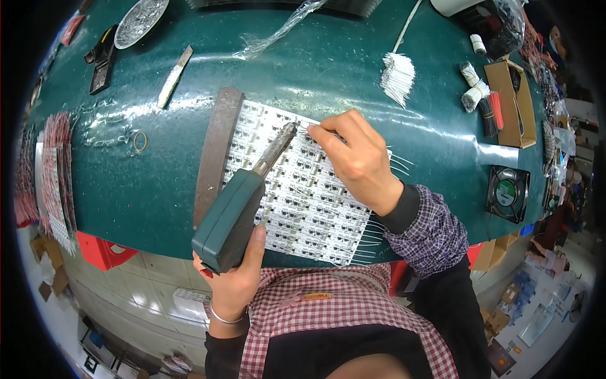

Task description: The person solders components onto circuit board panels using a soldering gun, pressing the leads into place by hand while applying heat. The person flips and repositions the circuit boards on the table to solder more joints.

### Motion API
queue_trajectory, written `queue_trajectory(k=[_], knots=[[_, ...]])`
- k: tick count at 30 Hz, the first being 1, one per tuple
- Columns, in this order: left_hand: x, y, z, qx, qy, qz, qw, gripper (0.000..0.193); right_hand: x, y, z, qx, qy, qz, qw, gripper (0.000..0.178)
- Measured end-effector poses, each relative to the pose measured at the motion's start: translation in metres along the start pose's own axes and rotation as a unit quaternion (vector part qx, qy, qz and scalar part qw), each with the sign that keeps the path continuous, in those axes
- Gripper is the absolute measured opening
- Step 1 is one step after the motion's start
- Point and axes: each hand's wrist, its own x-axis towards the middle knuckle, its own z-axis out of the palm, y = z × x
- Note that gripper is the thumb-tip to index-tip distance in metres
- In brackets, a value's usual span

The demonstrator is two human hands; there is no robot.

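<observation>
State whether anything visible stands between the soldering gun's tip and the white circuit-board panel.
Nothing visible does. The left hand holds the soldering gun, its tip at the upper part of the panel; the right hand is beside it, not between. Actual contact is unclear.

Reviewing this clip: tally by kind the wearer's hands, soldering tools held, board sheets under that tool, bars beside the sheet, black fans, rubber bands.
Hands: 2 (left hand, right hand)
Green soldering tool: 1
Board sheet: 1
Brown bar: 1
Black fan: 1
Rubber band: 1
Total: 7

Grn tbl (132, 196) w/ wht circuit panel (300, 211) mid, blk fan (507, 194) + cardboard box (526, 134) R, rubber band (135, 141) L.
</observation>
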Motion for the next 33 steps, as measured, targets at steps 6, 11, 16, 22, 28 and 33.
queue_trajectory(k=[6, 11, 16, 22, 28, 33], knots=[[0.003, 0.01, 0.004, 0.005, 0.008, -0.045, 0.999, 0.022, 0.0, 0.0, 0.001, -0.003, 0.002, -0.003, 1.0, 0.035], [0.006, 0.015, 0.004, -0.005, 0.003, -0.043, 0.999, 0.021, 0.001, -0.001, -0.001, -0.019, -0.01, -0.004, 1.0, 0.024], [0.003, 0.01, 0.003, 0.007, 0.019, -0.052, 0.998, 0.022, 0.0, -0.001, 0.0, -0.018, -0.009, -0.004, 1.0, 0.024], [-0.001, 0.008, 0.002, 0.01, 0.05, -0.055, 0.997, 0.024, 0.0, -0.002, -0.002, -0.021, -0.013, 0.002, 1.0, 0.024], [-0.005, 0.004, -0.004, 0.038, 0.041, 0.024, 0.998, 0.028, -0.001, -0.01, -0.027, -0.053, -0.033, 0.034, 0.997, 0.025], [-0.009, 0.0, -0.01, 0.031, 0.03, -0.014, 0.999, 0.031, 0.002, -0.02, -0.025, -0.059, 0.011, 0.032, 0.998, 0.037]])
